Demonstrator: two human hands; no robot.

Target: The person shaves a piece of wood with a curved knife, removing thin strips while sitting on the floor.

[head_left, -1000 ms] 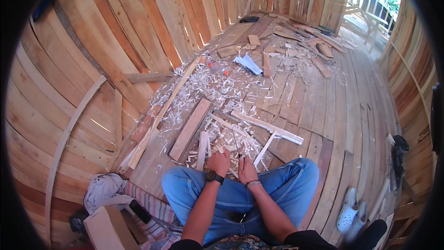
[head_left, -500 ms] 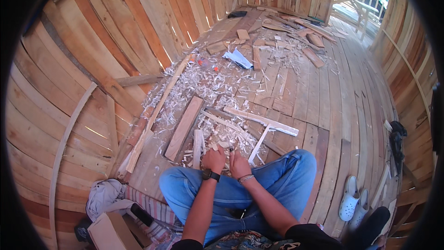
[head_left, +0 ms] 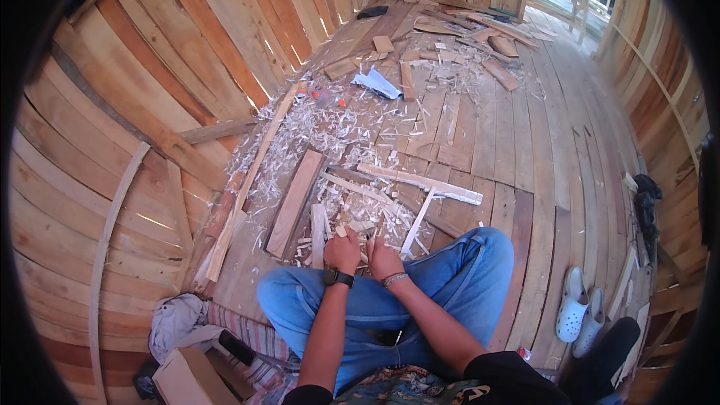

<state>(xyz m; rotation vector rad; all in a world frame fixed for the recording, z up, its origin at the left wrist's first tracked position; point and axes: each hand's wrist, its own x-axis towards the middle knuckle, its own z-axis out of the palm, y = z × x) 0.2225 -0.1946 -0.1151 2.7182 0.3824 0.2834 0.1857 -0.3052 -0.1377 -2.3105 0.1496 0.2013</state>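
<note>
Both my hands are close together above a heap of wood chips, in front of my crossed legs. My left hand, with a black watch at the wrist, is closed, and a small pale piece of wood shows at its fingertips. Beside it my right hand, wearing bracelets, is curled round a thin dark tool; only a bit of it shows, so its kind is unclear. A short pale wood block stands just left of my left hand. A thin pale strip lies right of my right hand.
A thick brown board lies at the left, a long pale batten ahead. Curled shavings and scrap boards cover the floor farther off. A cardboard box is at lower left, pale clogs at right.
The view has tilted slightly, so the floor sits higher in the picture. My hands have shifted a little, and less of the dark tool shows by my right hand.
</note>
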